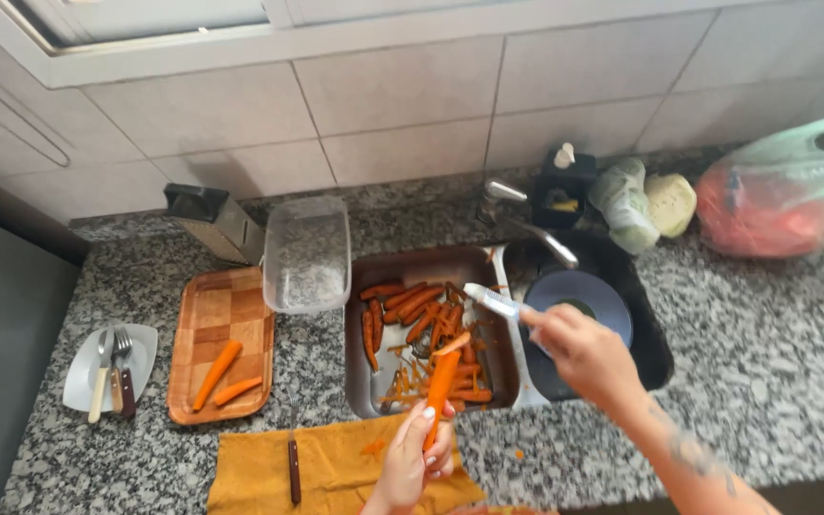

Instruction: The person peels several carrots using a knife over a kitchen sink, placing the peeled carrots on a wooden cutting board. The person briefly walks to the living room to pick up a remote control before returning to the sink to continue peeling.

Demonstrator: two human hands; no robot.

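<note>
Though the head view takes in most of the worktop (765, 362), its lower edge cuts off the right forearm past the elbow and the left arm at the wrist, and the red contents of the bag (784, 195) at the far right are blurred. What lies under the pile of peelings in the tray (360, 381) cannot be made out.

Low in the middle, the left hand (412, 463) has its fingers closed round the bottom end of a carrot (442, 381), which tilts up and away over the tray's near side. From the right, the right hand (579, 348) reaches in with its fingers shut on a peeler (490, 300), whose pale blade points left above the tray's right rim, apart from the carrot's tip.

Left of the tray, a board (216, 324) carries two peeled carrots, and a clear box (307, 253) overlaps its far corner. A knife (293, 469) lies on the yellow cloth (336, 472) just beside the left hand. Bare granite shows to the right of the dark sink (655, 334).
</note>
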